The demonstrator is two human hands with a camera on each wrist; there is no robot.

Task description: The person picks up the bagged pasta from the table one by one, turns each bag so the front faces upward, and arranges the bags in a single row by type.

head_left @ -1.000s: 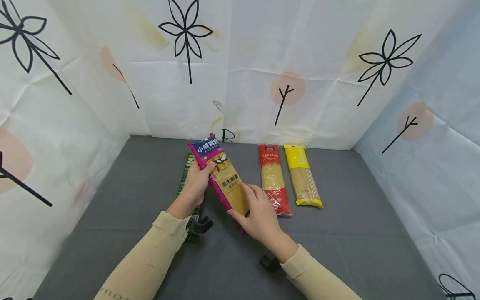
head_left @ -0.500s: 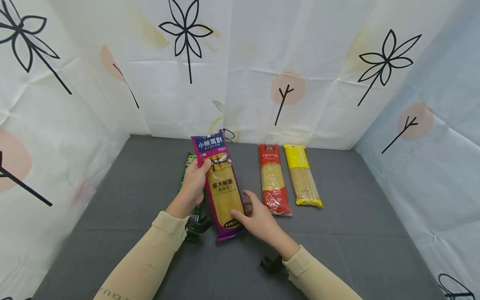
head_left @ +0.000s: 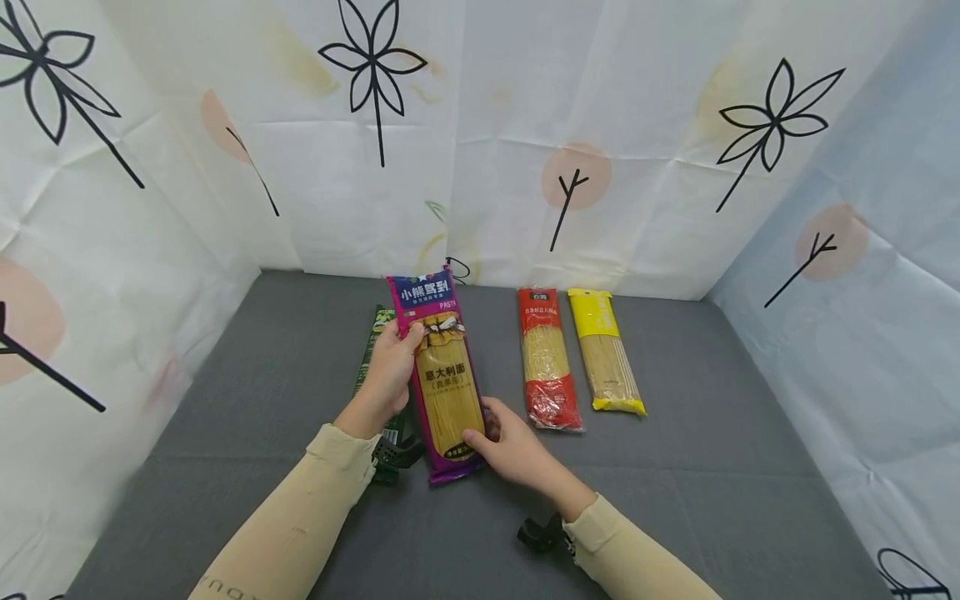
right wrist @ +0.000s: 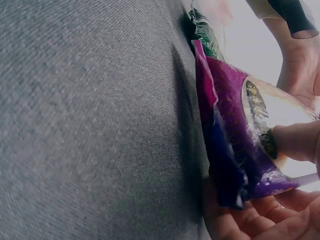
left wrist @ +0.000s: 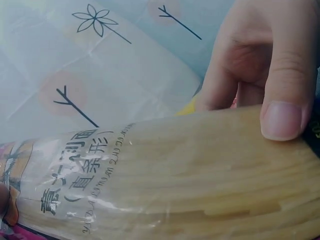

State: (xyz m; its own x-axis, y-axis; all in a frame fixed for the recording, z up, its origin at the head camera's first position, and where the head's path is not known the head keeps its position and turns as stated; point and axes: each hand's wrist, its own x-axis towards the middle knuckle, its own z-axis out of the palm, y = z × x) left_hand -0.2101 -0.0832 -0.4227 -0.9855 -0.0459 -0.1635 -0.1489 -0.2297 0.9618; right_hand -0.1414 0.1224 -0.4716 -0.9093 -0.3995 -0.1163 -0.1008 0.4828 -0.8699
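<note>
A purple packet of spaghetti (head_left: 447,383) with a clear window slants in front of me, its top end farther away. My left hand (head_left: 387,367) grips its upper left edge, thumb on the front. Near the bottom right corner my right hand (head_left: 513,446) pinches it, the thumb (right wrist: 297,142) on the front and the fingers curled beneath, as the right wrist view shows. In the left wrist view the clear window (left wrist: 200,175) with the pasta strands fills the lower part, and the right thumb (left wrist: 282,120) presses on it.
A green packet (head_left: 378,333) lies left of the purple one, partly hidden under the left hand and wrist. To the right lie a red pasta packet (head_left: 551,367) and a yellow one (head_left: 609,354). Printed white cloth (head_left: 495,108) walls the grey table (head_left: 675,500) on three sides.
The purple packet has turned more upright and its lower end has swung left and nearer. The right hand let go briefly, then took hold of the lower right edge again.
</note>
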